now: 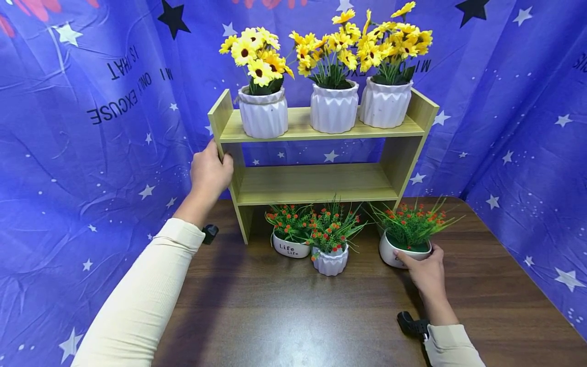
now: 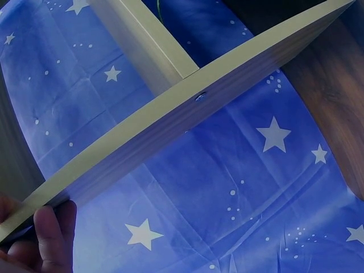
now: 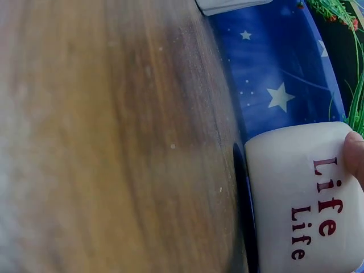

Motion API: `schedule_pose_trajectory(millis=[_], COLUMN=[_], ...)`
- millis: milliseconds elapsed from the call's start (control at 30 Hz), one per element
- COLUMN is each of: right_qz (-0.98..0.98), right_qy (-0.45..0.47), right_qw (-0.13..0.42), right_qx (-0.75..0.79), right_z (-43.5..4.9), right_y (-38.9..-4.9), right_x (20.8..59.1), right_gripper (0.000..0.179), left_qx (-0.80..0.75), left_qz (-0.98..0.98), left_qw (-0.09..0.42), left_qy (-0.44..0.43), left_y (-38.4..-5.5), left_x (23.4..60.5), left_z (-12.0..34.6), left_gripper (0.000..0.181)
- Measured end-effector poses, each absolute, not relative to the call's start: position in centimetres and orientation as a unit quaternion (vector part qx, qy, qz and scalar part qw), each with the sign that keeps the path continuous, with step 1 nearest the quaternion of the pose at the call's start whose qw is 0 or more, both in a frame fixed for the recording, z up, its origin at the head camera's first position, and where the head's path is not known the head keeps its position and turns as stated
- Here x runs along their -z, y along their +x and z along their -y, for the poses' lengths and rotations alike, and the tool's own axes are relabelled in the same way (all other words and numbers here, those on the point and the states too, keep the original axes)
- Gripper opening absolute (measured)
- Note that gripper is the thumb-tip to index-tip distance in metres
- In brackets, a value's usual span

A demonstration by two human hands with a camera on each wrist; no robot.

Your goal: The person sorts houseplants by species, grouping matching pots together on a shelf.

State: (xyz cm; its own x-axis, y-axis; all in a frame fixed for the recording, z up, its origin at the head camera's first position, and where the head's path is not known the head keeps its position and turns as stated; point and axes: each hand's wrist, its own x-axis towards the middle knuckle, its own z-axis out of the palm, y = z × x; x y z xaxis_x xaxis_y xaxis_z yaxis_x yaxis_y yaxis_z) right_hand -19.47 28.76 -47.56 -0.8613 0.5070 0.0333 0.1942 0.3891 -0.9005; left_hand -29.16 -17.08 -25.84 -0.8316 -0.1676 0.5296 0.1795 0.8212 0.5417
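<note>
My left hand [image 1: 212, 169] grips the left side panel of a light wooden shelf [image 1: 316, 184], its fingers around the panel's edge in the left wrist view. With my right hand [image 1: 427, 270] I hold a white oval pot [image 1: 390, 253] of grass and small red flowers, thumb at the rim. Red "Life" lettering shows on this pot [image 3: 301, 193] in the right wrist view. It is at the shelf's lower right, close over the dark wooden table [image 1: 284, 316]. Under the shelf are another white "Life" pot [image 1: 291, 248] and a ribbed white pot [image 1: 330, 262], both with red-flowered plants.
Three ribbed white pots with yellow flowers stand on the top board: a left one [image 1: 263, 114], a middle one [image 1: 334, 108] and a right one [image 1: 385, 104]. A blue star-printed curtain [image 1: 114, 168] hangs behind and on both sides of the table.
</note>
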Motion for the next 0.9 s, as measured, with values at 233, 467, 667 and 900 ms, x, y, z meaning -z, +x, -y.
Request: schedule_pose_trajectory(millis=[233, 467, 667, 900], right_qz=[0.815, 0.813, 0.828, 0.829], right_qy=[-0.212, -0.191, -0.180, -0.185], right_qw=[0.158, 0.139, 0.139, 0.155], right_qx=[-0.515, -0.532, -0.512, -0.504], right_z=[-28.68, -28.75, -28.99, -29.08], right_y=[-19.22, -19.36, -19.59, -19.49], right_x=[47.60, 47.72, 47.66, 47.92], right_gripper=[0.104, 0.104, 0.108, 0.106], left_qx=[0.301, 0.299, 0.297, 0.301], left_qz=[0.907, 0.907, 0.908, 0.906], left_qw=[0.294, 0.296, 0.295, 0.298], left_qy=[-0.004, -0.005, -0.004, -0.005], left_y=[-29.11, -29.12, -29.10, -29.04], left_x=[25.79, 25.78, 25.69, 25.76], left_z=[17.01, 16.98, 16.91, 16.90], left_gripper=[0.023, 0.021, 0.021, 0.020])
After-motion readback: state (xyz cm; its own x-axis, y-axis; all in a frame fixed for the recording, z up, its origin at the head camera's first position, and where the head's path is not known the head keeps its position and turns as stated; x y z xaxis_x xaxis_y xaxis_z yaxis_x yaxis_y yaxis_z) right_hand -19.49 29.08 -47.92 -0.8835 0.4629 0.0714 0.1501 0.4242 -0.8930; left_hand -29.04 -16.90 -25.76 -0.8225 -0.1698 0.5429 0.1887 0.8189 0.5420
